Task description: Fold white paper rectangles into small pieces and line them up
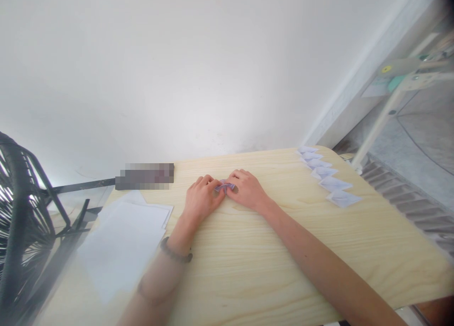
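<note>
Near the middle of the wooden table (pixel 234 269), a small piece of folded paper (pixel 225 186) is pinched between my two hands. From its left side my left hand (pixel 204 196) grips it with thumb and fingers closed. My right hand (pixel 246 189) holds the opposite side in the same way. Fingers cover much of the paper, so its full shape is hidden. Along the table's right side, several folded white paper pieces (pixel 343 198) with pointed ends lie in an overlapping row.
Loose white paper sheets (pixel 124 245) are stacked at the table's left. Behind them sits a dark, pixelated oblong object (pixel 145 177). A black woven chair (pixel 21 222) stands at the far left, a white wall (pixel 213 70) at the back, and a pale metal frame (pixel 383 113) off to the right.
</note>
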Motion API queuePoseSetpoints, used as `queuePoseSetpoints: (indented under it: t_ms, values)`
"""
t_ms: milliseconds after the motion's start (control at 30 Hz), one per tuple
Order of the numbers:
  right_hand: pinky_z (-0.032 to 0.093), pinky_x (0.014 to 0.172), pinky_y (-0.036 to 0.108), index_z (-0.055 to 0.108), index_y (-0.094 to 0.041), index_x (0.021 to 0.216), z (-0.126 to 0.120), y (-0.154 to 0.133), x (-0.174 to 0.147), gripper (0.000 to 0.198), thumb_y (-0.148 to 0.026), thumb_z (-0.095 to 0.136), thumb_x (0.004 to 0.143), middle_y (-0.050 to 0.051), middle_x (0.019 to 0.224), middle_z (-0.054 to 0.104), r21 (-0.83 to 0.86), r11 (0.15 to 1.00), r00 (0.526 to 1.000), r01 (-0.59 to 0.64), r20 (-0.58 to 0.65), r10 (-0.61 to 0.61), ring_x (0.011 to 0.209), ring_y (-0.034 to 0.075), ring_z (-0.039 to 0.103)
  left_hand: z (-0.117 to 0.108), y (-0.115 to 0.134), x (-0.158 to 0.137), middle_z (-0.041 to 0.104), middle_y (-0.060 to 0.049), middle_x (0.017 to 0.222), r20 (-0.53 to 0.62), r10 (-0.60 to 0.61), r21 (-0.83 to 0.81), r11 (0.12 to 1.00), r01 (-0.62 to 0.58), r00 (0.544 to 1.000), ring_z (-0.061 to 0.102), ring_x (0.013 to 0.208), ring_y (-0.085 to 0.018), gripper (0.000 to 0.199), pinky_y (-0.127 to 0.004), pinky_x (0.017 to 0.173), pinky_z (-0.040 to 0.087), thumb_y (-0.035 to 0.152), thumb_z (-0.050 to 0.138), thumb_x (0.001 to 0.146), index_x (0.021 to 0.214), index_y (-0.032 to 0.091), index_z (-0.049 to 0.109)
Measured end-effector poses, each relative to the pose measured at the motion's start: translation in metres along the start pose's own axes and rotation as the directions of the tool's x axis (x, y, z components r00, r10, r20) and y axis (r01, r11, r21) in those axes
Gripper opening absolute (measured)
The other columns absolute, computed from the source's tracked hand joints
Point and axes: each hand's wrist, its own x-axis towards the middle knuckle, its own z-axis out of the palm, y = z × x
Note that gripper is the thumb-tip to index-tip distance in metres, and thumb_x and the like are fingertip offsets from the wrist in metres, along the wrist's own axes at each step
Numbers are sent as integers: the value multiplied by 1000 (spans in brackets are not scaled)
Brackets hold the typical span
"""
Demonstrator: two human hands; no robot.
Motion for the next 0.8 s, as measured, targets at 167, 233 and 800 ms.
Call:
queuePoseSetpoints:
  t_ms: [167,233,800]
  values:
    - [38,72,29,65,-23,86,0,2,0,17,-20,52,75,3,82,57,-26,999,1000,30,-2,-30,75,15,48,0,0,0,57,-4,84,8,-9,-19,1000,9,1000,51,84,-18,21,-28,73,41,35,45,79,88,24,61]
    - [37,72,29,65,-23,86,0,2,0,17,-20,52,75,3,82,57,-29,999,999,32,-3,-33,75,15,48,0,-1,0,57,-4,84,7,-10,-28,1000,11,1000,51,84,-18,21,-28,73,41,35,45,79,88,25,61]
    - [45,68,27,56,-21,96,0,14,-1,31,-36,61,70,3,90,63,337,927,982,-165,-36,188,73,13,58,4,-15,3,61,-4,94,-46,-213,-349,919,184,976,55,72,-14,31,-26,66,44,37,48,78,104,21,52]
